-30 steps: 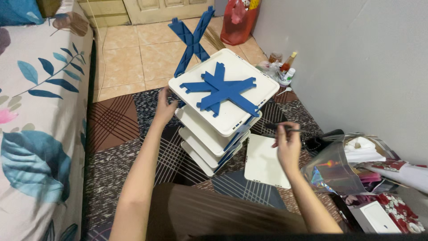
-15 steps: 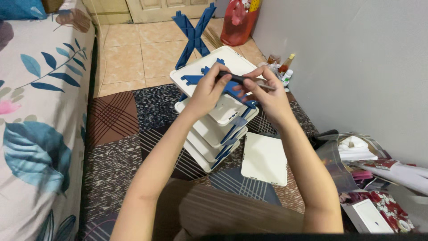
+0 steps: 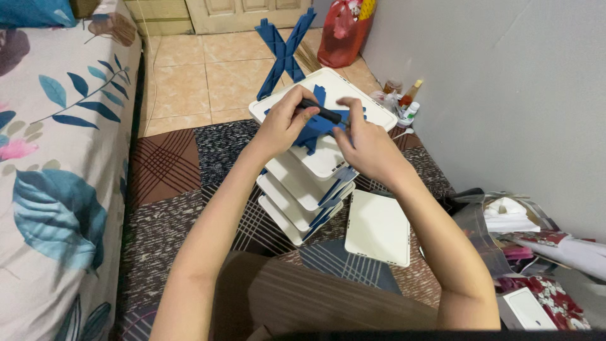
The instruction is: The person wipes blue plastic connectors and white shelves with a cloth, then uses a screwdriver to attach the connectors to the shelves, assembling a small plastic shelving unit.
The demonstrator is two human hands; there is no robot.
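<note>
Both hands meet over the top tray of a white tray stack on the rug. The left hand is closed around a black tool handle, held low and angled toward the blue cross brace on that tray, seemingly to work at its centre. The right hand presses on the brace beside it, fingers curled, likely steadying it. A loose tray lies beside the stack; another blue cross stands behind.

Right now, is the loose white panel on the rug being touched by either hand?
No: the white panel lies alone on the rug, while the left hand and right hand work at the blue cross piece above.
</note>
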